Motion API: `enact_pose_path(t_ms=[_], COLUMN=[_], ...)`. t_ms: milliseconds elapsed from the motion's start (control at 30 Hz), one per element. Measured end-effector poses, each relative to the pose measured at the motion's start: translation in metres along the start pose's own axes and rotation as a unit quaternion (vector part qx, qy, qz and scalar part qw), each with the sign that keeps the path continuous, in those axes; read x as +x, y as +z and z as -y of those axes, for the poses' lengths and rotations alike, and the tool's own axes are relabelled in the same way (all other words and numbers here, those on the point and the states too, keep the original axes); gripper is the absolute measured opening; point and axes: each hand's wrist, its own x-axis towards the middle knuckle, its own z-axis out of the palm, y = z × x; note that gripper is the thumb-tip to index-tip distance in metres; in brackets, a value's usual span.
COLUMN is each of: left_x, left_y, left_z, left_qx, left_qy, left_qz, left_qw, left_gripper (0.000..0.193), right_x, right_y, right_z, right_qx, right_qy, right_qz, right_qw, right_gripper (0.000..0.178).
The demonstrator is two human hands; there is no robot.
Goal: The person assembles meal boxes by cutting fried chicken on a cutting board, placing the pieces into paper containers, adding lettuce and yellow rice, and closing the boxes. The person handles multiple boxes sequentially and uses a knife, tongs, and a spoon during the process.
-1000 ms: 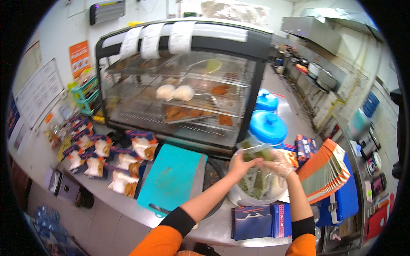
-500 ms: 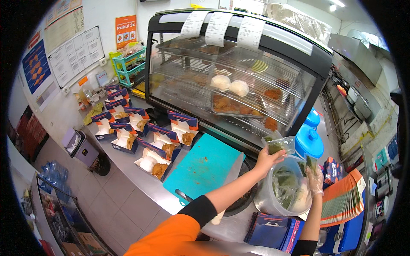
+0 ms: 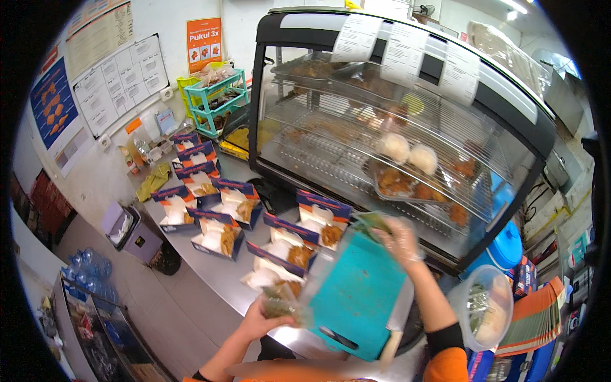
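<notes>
My left hand is bare and closed on a small clear packet with green contents. That packet hangs over the nearest open meal box, partly hiding the rice and fried chicken in it. Above the far end of the teal cutting board, my right hand, in a clear plastic glove, grips another clear packet with green contents. A knife with a pale handle lies along the board's right edge. To the right stands a clear plastic tub with more packets inside.
Several open meal boxes with rice and fried chicken stand left of the board. Behind it rises a glass display warmer holding trays of fried food. Blue lidded containers and a stack of orange-edged sheets sit at right.
Both hands have left the tub and moved left, my left hand to the nearest meal box and my right over the cutting board, each with a packet. The view has shifted too.
</notes>
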Motion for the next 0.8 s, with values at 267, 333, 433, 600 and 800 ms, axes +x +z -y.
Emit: enact_pose_path(t_ms=[267, 333, 433, 600, 800], left_x=[0.033, 0.044, 0.065, 0.098, 0.104], left_y=[-0.166, -0.198, -0.224, -0.238, -0.238], left_z=[-0.003, -0.013, -0.025, -0.026, -0.012], left_qx=[0.089, 0.158, 0.216, 0.204, 0.199], left_qy=[-0.068, -0.062, -0.041, -0.036, -0.026], left_qz=[-0.007, 0.009, 0.025, 0.089, 0.112], left_qw=[0.994, 0.986, 0.975, 0.974, 0.973], left_gripper=[0.047, 0.044, 0.043, 0.049, 0.052], right_x=[0.083, 0.081, 0.078, 0.076, 0.060], right_y=[0.223, 0.216, 0.171, 0.136, 0.216], right_z=[-0.020, -0.005, 0.034, 0.088, 0.071], right_qx=[-0.174, -0.163, -0.122, 0.065, -0.247], right_qy=[0.001, 0.077, 0.111, 0.065, -0.047], right_qz=[0.076, 0.099, 0.019, 0.195, 0.332], right_qw=[0.982, 0.979, 0.986, 0.976, 0.909], right_gripper=[0.022, 0.022, 0.025, 0.027, 0.022])
